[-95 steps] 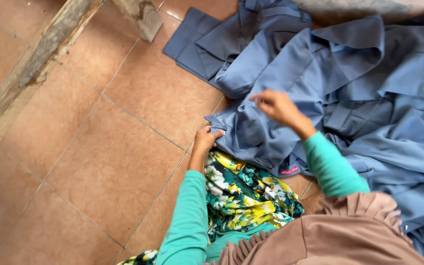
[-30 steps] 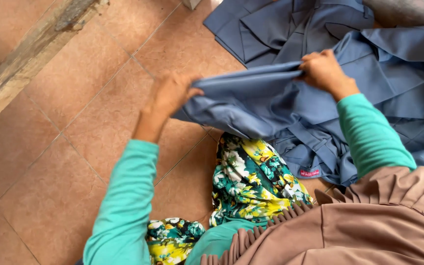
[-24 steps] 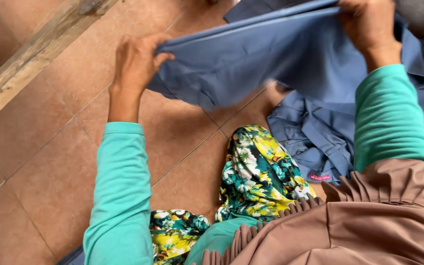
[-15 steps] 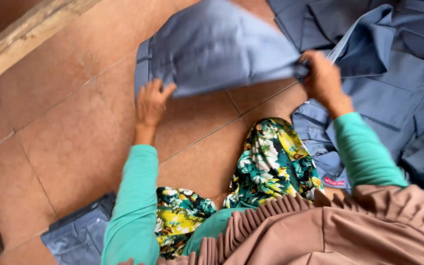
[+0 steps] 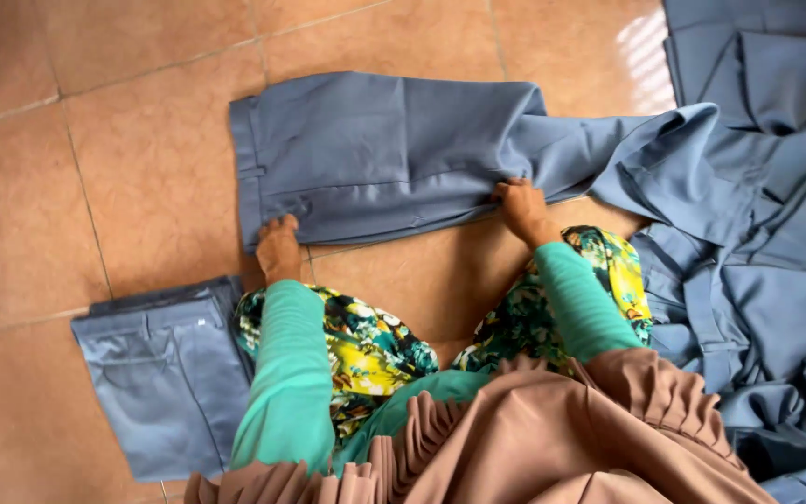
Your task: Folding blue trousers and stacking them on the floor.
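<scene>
- Your left hand (image 5: 279, 248) presses flat, fingers together, on the near edge of the blue-grey trousers (image 5: 384, 154), close to the waistband end.
- Your right hand (image 5: 521, 207) pinches a fold of the same trousers at the near edge, where the smooth part gives way to bunched cloth.
- The trousers lie on the tiled floor (image 5: 142, 112) straight ahead of your knees, long axis left to right, waistband at your left, the rumpled leg end running off right into the heap of blue-grey garments (image 5: 767, 187).
- Each hand sits on its own end; neither needs to cross.
- A folded pair of trousers (image 5: 165, 373) lies on the floor just beside your left knee.
- No containers are in view.
</scene>
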